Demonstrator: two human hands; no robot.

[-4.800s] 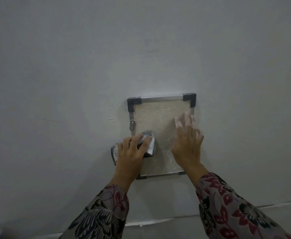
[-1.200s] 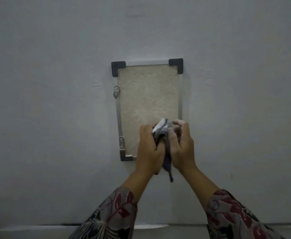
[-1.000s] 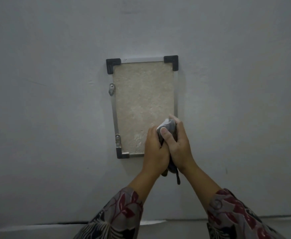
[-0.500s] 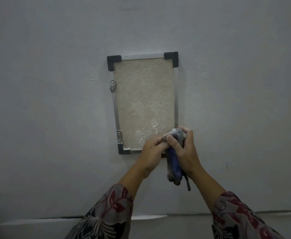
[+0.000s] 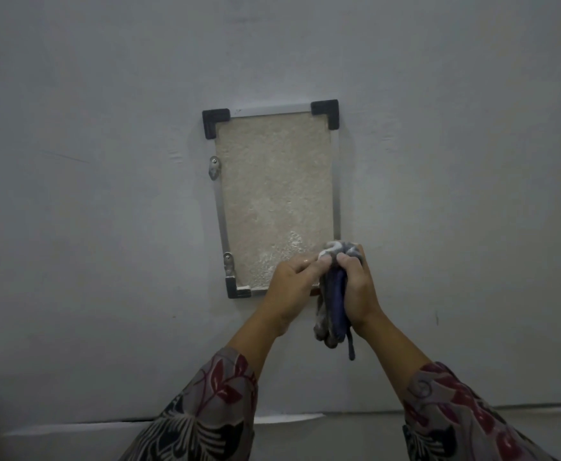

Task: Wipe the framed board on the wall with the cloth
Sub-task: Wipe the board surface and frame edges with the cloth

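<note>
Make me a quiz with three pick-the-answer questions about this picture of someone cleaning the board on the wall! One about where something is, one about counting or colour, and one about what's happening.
1. Where on the framed board is the cloth?
A. top left corner
B. bottom right corner
C. middle of the top edge

2. How many black corner caps can you see on the frame?
A. one
B. three
C. six

3. What is the right hand doing?
A. gripping the bunched cloth
B. lying flat and empty on the wall
C. holding a spray bottle

Answers:
1. B, the cloth bunches at the board's lower right, hiding that corner.
2. B, two on top and one at bottom left; the fourth corner is covered.
3. A, its fingers wrap the cloth, while the left hand pinches the cloth's top.
</note>
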